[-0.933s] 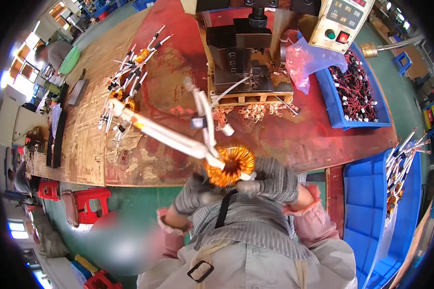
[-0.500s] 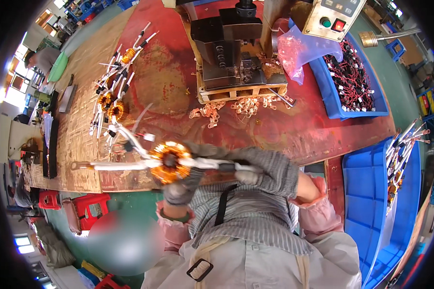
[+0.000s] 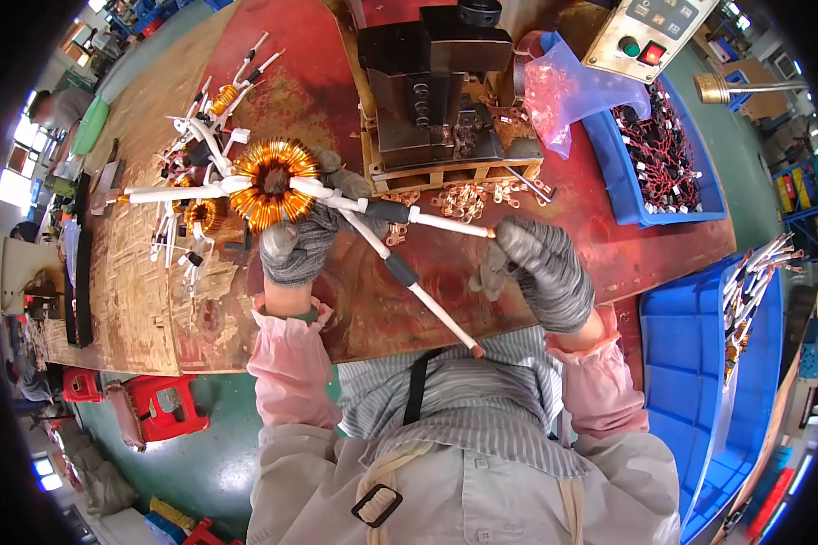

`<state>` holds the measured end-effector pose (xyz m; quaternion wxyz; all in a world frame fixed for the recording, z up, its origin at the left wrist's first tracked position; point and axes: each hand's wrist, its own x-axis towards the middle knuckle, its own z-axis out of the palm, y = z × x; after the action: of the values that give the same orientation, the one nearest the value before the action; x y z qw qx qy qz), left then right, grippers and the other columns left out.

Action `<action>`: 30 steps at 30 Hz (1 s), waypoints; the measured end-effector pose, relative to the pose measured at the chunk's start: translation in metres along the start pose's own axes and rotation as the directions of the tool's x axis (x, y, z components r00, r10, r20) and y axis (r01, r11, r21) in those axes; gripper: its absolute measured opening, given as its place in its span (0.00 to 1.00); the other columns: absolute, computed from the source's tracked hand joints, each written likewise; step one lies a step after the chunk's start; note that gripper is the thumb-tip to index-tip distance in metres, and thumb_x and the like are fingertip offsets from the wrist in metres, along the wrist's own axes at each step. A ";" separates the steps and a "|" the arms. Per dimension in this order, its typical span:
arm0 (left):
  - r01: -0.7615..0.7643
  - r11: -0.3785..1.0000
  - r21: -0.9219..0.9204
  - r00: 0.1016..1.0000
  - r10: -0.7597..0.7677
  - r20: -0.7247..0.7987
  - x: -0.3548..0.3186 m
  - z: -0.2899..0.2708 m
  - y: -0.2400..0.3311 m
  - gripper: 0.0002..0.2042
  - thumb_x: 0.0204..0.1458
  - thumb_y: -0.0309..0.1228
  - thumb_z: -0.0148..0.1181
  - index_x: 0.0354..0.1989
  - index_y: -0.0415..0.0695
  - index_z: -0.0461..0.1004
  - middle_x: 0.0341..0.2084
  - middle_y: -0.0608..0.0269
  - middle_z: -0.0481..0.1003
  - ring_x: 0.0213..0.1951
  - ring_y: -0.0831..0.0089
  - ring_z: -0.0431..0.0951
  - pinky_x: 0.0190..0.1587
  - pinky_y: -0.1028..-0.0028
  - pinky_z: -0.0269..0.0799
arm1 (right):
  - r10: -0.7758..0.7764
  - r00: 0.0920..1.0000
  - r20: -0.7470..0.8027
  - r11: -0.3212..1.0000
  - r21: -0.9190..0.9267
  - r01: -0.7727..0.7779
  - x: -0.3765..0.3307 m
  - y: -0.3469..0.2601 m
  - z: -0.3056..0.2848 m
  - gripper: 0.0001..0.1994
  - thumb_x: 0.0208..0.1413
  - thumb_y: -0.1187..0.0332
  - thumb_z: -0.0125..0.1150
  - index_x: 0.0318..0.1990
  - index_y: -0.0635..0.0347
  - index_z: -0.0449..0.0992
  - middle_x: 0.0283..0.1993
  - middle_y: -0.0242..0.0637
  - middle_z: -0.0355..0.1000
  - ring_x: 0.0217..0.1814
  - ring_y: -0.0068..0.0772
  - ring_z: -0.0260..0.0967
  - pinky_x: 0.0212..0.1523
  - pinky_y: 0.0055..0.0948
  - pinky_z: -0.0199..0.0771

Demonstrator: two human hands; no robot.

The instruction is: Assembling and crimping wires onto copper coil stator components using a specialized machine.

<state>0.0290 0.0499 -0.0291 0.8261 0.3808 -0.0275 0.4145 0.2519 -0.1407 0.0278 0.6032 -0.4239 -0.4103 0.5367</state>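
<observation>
A copper-wound toroidal coil [image 3: 247, 186] is held up above the table, in front of my chest and to the left. My gloved left hand [image 3: 302, 245] is closed on its right side, thumb in front and fingers behind, where the white leads come off. Two white-sleeved leads [image 3: 371, 234] with black bands spread to the right and downward, ending in bare copper tips. My gloved right hand [image 3: 547, 272] pinches the tip of the upper lead. Another white lead [image 3: 177, 193] points left from the coil. Similar coils [image 3: 203, 215] lie on the table behind it.
A black press [image 3: 400, 100] stands on a wooden pallet at the far side, with loose copper lugs [image 3: 463, 202] before it. Its control box [image 3: 641, 32] is upper right. A blue crate [image 3: 616, 186] holds red-black wires; a larger blue bin [image 3: 677, 363] at right holds more coils.
The coil has moved up and left with my left hand, and its two right leads now spread apart. My right hand has moved rightward to the tip of the upper lead.
</observation>
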 end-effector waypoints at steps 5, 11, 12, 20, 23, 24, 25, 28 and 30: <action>-0.076 0.990 -0.120 0.994 0.066 -0.085 0.010 -0.010 0.013 0.33 0.32 0.39 0.65 0.50 0.42 0.61 0.46 0.54 0.65 0.45 0.60 0.67 0.51 0.58 0.61 | 0.102 0.967 -0.233 0.944 -0.285 -0.168 0.014 0.028 -0.015 0.17 0.56 0.57 0.45 0.30 0.63 0.71 0.28 0.38 0.70 0.29 0.32 0.67 0.35 0.28 0.68; -0.122 0.982 -0.145 0.982 0.099 -0.159 0.003 -0.033 0.021 0.34 0.33 0.36 0.65 0.52 0.42 0.59 0.47 0.54 0.64 0.47 0.61 0.66 0.53 0.61 0.59 | 0.077 0.967 0.245 0.067 -0.968 0.240 0.065 0.064 0.029 0.13 0.48 0.63 0.51 0.39 0.59 0.72 0.41 0.41 0.68 0.45 0.40 0.64 0.42 0.37 0.67; -0.131 0.983 -0.132 0.979 0.106 -0.176 0.002 -0.037 0.021 0.34 0.33 0.36 0.64 0.52 0.42 0.59 0.48 0.54 0.64 0.48 0.61 0.66 0.53 0.62 0.59 | 0.064 0.962 0.267 0.010 -0.964 0.267 0.066 0.067 0.029 0.13 0.48 0.64 0.50 0.39 0.59 0.72 0.41 0.41 0.68 0.46 0.40 0.64 0.42 0.37 0.67; -0.144 0.989 -0.034 0.950 0.128 -0.285 0.010 -0.016 0.009 0.31 0.33 0.38 0.66 0.50 0.45 0.62 0.44 0.58 0.66 0.44 0.61 0.68 0.49 0.60 0.63 | -0.061 0.978 0.197 0.057 -0.978 0.201 0.052 0.055 0.013 0.10 0.49 0.69 0.49 0.39 0.60 0.70 0.37 0.41 0.68 0.41 0.41 0.67 0.37 0.35 0.70; -0.119 0.992 -0.027 0.953 0.107 -0.284 0.013 -0.013 0.005 0.29 0.34 0.38 0.65 0.48 0.45 0.63 0.42 0.60 0.67 0.43 0.61 0.68 0.49 0.60 0.63 | -0.246 0.969 0.015 0.542 -0.827 0.150 0.039 0.044 -0.003 0.08 0.49 0.74 0.53 0.38 0.64 0.68 0.33 0.40 0.69 0.32 0.38 0.69 0.34 0.30 0.72; -0.109 0.993 -0.040 0.957 0.094 -0.274 0.014 -0.013 0.003 0.28 0.35 0.38 0.64 0.48 0.45 0.63 0.42 0.60 0.68 0.43 0.62 0.68 0.49 0.60 0.63 | -0.209 0.973 -0.093 0.762 -0.640 0.103 0.036 0.041 -0.008 0.08 0.50 0.74 0.53 0.38 0.64 0.68 0.33 0.39 0.69 0.32 0.36 0.69 0.34 0.28 0.72; -0.097 0.994 -0.046 0.961 0.081 -0.265 0.015 -0.013 0.003 0.28 0.35 0.38 0.64 0.47 0.45 0.64 0.41 0.60 0.68 0.43 0.62 0.68 0.48 0.59 0.64 | -0.146 0.972 -0.183 0.920 -0.387 0.065 0.032 0.039 -0.010 0.07 0.51 0.74 0.53 0.38 0.65 0.68 0.32 0.39 0.69 0.32 0.34 0.70 0.33 0.27 0.72; -0.086 0.993 -0.084 0.966 0.063 -0.249 0.011 -0.024 0.001 0.27 0.35 0.38 0.62 0.47 0.44 0.64 0.41 0.58 0.68 0.43 0.61 0.68 0.46 0.59 0.65 | -0.024 0.947 -0.319 0.998 0.054 0.044 0.031 0.026 -0.012 0.09 0.52 0.72 0.54 0.39 0.66 0.68 0.33 0.37 0.70 0.34 0.28 0.71 0.32 0.22 0.73; -0.092 0.990 -0.104 0.968 0.065 -0.242 0.009 -0.034 -0.001 0.31 0.35 0.40 0.61 0.50 0.41 0.62 0.45 0.53 0.67 0.43 0.59 0.68 0.44 0.59 0.65 | 0.011 0.919 -0.394 0.988 0.144 0.050 0.035 0.026 -0.012 0.11 0.50 0.70 0.57 0.39 0.66 0.68 0.33 0.35 0.69 0.34 0.30 0.72 0.30 0.23 0.74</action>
<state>0.0262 0.0775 -0.0512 0.8268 0.2792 0.0332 0.4872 0.2583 -0.1052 0.0014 0.7092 -0.4721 -0.2431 0.4638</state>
